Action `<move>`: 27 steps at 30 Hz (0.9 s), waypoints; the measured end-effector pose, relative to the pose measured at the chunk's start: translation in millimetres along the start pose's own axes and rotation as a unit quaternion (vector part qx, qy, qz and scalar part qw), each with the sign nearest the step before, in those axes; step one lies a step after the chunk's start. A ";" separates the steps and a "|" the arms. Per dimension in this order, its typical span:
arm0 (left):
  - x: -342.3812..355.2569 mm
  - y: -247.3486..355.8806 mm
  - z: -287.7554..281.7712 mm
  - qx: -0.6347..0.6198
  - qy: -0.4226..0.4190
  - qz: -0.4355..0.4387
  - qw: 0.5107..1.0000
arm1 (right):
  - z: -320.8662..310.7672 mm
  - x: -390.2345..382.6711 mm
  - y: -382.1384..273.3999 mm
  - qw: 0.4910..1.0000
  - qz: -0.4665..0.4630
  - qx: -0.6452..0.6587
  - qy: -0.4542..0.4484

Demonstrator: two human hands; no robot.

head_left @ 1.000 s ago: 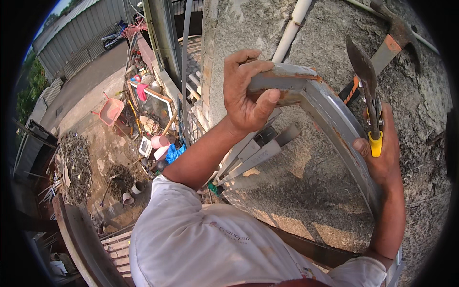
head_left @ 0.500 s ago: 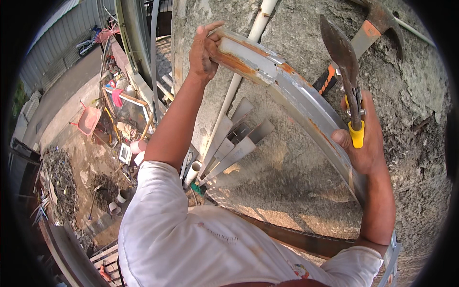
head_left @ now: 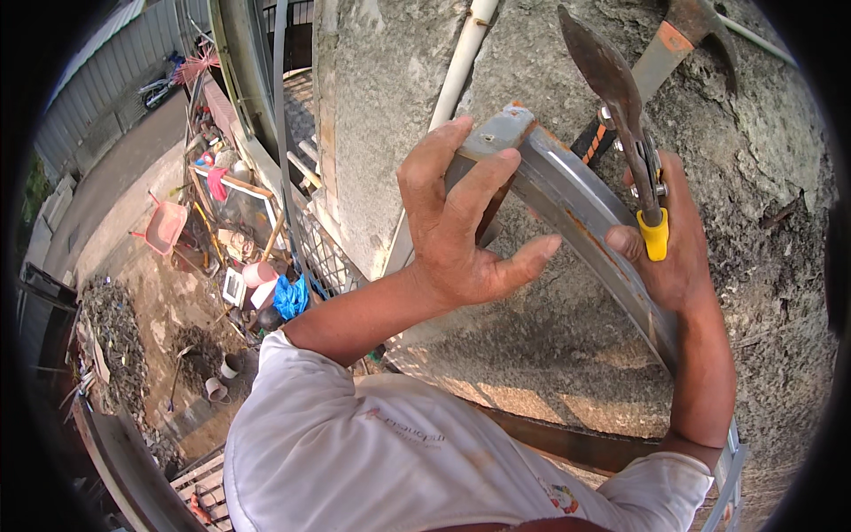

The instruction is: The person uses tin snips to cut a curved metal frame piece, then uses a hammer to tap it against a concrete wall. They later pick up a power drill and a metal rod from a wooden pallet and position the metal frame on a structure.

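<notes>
Left hand (head_left: 450, 248): fingers fanned, thumb well apart and pointing right. Index and middle fingertips lie at the bent end (head_left: 496, 133) of the channel (head_left: 581, 208); thumb is off the metal. Firmness of contact: cannot tell.

Right hand (head_left: 678, 262): fingers curled closed around the snips (head_left: 628, 115), yellow grip low in the palm, dark blades pointing up and left. Thumb tip rests at the channel's edge. Blade gap: cannot tell.

Channel: grey metal, rust-marked, in front of the concrete (head_left: 753, 213). It slopes from the left fingertips down to the right forearm; upper end is folded at an angle.

Surroundings: hammer (head_left: 658, 69) with black-orange grip, behind the snips; white pipe (head_left: 463, 62) along the concrete, above the left hand. Ground at far left: red wheelbarrow (head_left: 165, 226), blue plastic (head_left: 290, 297).
</notes>
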State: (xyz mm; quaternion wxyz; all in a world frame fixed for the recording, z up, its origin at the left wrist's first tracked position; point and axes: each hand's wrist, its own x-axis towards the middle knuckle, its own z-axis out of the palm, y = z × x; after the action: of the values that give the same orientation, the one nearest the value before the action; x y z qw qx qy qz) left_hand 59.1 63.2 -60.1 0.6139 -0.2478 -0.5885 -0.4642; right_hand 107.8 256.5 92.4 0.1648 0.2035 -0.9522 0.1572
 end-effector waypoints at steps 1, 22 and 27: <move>8.6 -8.1 -3.1 -0.013 0.041 0.007 0.999 | -0.3 0.8 0.2 1.000 -0.005 -0.004 -0.002; 36.9 -169.1 -6.2 -0.393 0.044 -0.382 0.835 | 0.1 0.5 0.9 1.000 0.001 -0.016 -0.006; 26.0 -41.4 -54.2 -0.194 0.005 -0.291 0.937 | 4.1 -1.4 3.2 0.999 -0.008 -0.031 0.016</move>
State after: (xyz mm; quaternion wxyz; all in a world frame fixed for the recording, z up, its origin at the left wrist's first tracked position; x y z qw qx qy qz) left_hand 46.9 -8.6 -55.4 0.3952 -0.1777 -0.5299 -0.7290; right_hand 106.6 258.2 87.4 0.1875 0.2034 -0.9521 0.1299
